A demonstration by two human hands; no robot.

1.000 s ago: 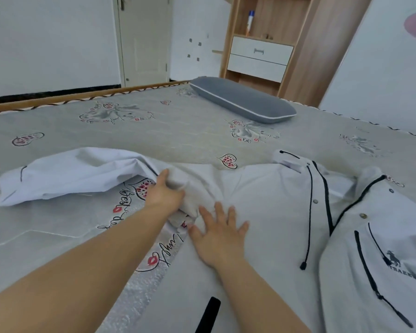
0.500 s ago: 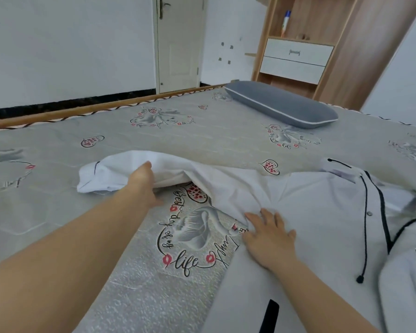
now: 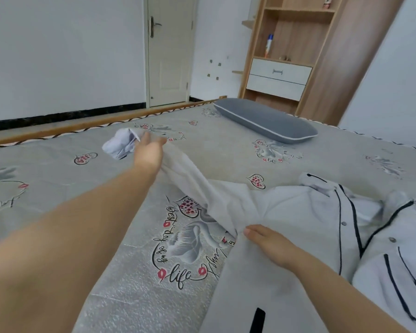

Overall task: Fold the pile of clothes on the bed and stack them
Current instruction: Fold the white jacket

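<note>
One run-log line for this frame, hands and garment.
left hand: grips white jacket sleeve, pulled out taut | right hand: presses white jacket body | fold: not done

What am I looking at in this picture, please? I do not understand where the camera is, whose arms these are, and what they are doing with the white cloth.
There is no machine here. A person wears a camera on the head, so the one view looks forward and down along their own two bare arms. They stand at a bed with a grey printed cover. On it lies a white jacket with dark piping and buttons, opened flat. The left hand holds one long sleeve and stretches it out to the side, above the cover. The right hand rests with fingers flat where the sleeve joins the body. A grey pillow lies farther away, near a wooden shelf unit.
</note>
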